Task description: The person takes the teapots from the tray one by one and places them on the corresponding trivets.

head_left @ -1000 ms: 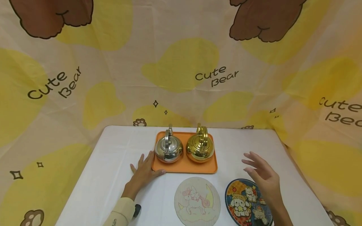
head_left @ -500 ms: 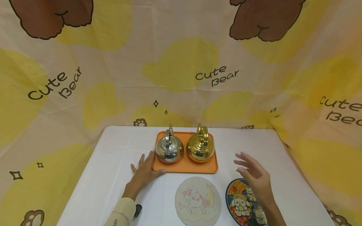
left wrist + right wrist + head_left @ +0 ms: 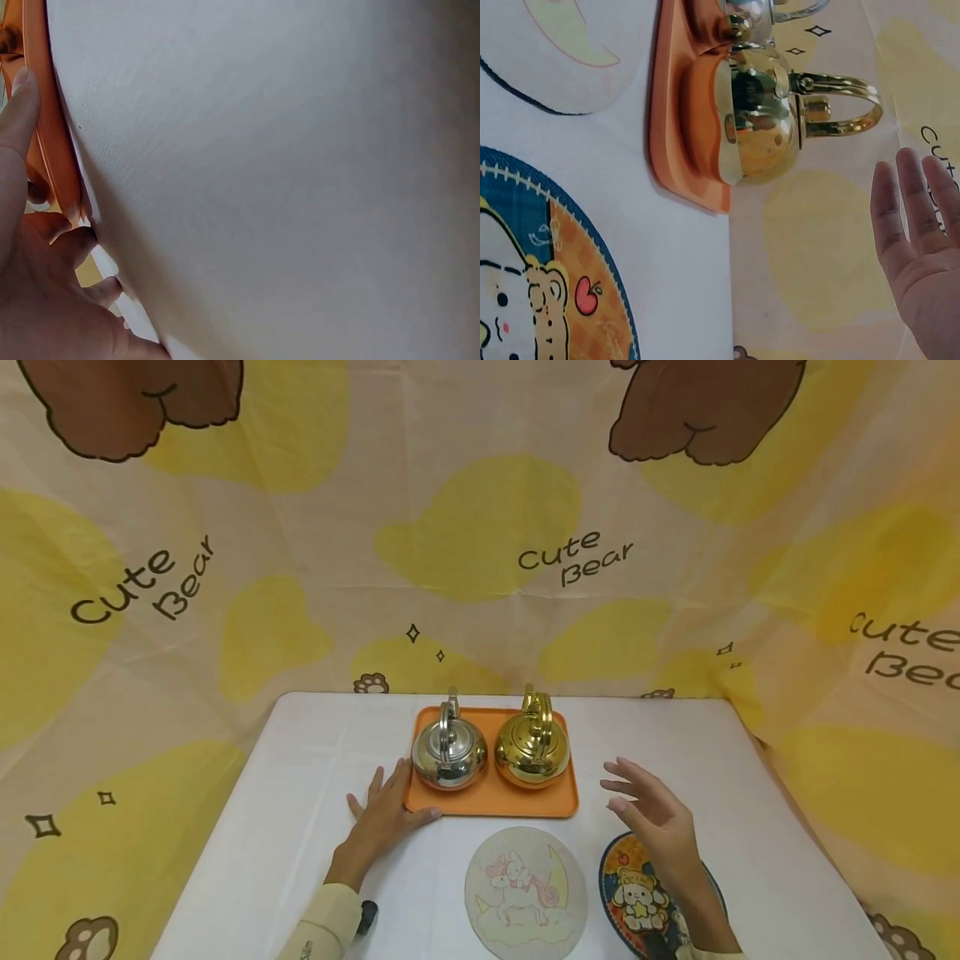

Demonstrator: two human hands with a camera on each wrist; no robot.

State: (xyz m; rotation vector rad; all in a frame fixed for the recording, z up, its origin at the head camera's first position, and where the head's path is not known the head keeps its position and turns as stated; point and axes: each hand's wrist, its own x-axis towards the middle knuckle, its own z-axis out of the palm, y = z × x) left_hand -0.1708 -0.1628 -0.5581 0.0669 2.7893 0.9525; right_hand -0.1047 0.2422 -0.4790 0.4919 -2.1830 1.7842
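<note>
A silver kettle and a gold kettle stand side by side on an orange tray. My left hand touches the tray's near left corner, fingers spread along the left side and thumb at the front edge. In the left wrist view, thumb and fingers lie against the orange rim. My right hand hovers right of the tray, fingers loosely extended, holding nothing. In the right wrist view that hand is apart from the gold kettle, whose handle stands up.
In front of the tray lies a pale round mat with a unicorn drawing. To its right, a dark-rimmed round mat with cartoon animals lies partly under my right forearm. A white cloth covers the table. A printed curtain hangs behind.
My right hand has moved left toward the tray, above the cartoon mat. My left hand stays at the tray's corner; the kettles and mats have not visibly moved.
</note>
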